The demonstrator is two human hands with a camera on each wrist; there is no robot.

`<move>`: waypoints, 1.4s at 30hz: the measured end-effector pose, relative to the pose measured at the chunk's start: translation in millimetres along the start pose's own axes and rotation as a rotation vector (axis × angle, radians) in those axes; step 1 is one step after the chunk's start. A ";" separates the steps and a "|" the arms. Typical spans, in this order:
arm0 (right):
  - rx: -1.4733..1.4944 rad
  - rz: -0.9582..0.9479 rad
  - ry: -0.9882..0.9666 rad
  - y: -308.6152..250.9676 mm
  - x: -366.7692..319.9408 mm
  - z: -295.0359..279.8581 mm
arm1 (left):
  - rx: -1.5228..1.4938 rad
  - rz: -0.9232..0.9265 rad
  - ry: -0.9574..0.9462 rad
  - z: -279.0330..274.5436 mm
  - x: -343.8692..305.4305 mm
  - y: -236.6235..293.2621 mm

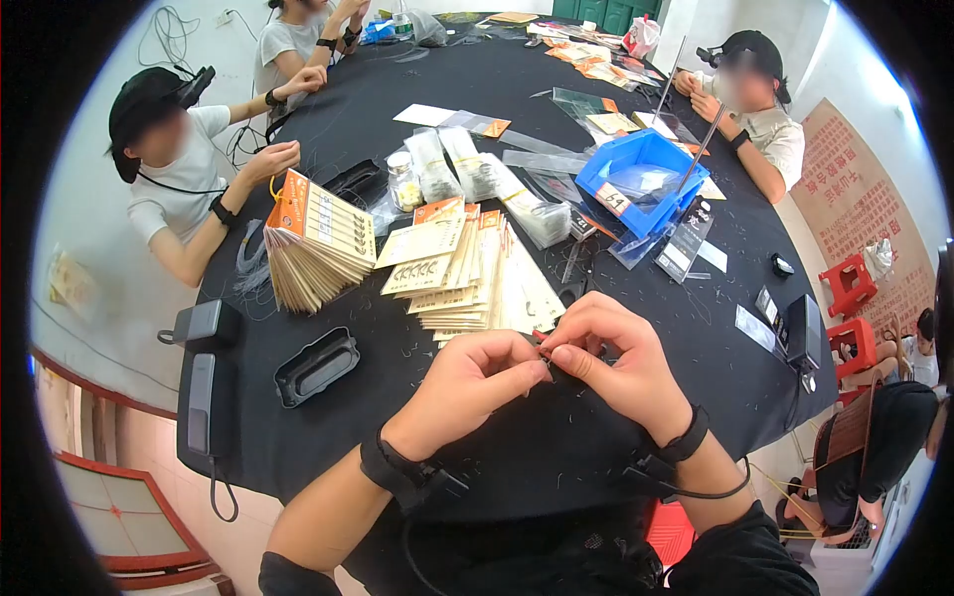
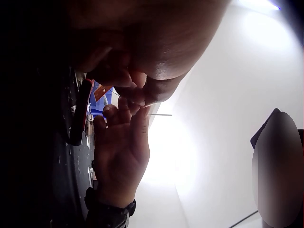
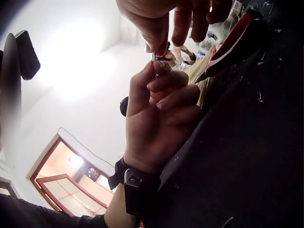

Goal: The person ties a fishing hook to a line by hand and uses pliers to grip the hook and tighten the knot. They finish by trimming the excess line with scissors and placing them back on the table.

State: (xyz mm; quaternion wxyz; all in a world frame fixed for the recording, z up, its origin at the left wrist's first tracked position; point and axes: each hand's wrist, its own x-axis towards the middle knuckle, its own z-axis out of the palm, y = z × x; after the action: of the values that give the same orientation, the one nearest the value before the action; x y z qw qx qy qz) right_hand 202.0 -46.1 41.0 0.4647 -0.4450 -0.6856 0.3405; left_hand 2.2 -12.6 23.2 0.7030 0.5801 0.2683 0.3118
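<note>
Over the black table's near edge (image 1: 556, 447) my two hands meet fingertip to fingertip. My left hand (image 1: 477, 382) and my right hand (image 1: 606, 358) both pinch a small metal piece (image 1: 544, 360) between thumb and fingers. In the left wrist view it shows as a thin straight wire (image 2: 160, 114) sticking out past the fingers of my right hand (image 2: 121, 147). In the right wrist view the small metal piece (image 3: 159, 56) glints between the fingertips of my left hand (image 3: 156, 118) and the right ones above. A red-handled tool (image 3: 232, 42) lies on the table just beyond my hands.
A spread stack of printed cards (image 1: 467, 278) lies right behind my hands. A fanned card bundle (image 1: 313, 238), a black tray (image 1: 318, 366), a blue bin (image 1: 641, 179) and plastic bags stand further back. Black devices (image 1: 204, 397) sit at the left edge. Three people sit around the table.
</note>
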 end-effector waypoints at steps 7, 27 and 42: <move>0.025 0.022 -0.018 1.5 -0.2 -0.8 | -0.065 0.015 0.008 -1.9 0.8 -2.9; 0.356 0.242 -0.062 6.9 -3.4 0.3 | 0.045 0.068 0.156 1.8 -1.6 1.0; 0.345 0.192 -0.025 4.0 -1.3 1.5 | -0.007 -0.020 0.137 3.9 -2.1 6.0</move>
State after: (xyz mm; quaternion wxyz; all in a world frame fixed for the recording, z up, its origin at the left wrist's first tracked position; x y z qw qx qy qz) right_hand 202.0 -45.9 36.6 0.4909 -0.4176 -0.5772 0.5015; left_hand 2.9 -15.9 29.8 0.6882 0.5522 0.3203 0.3449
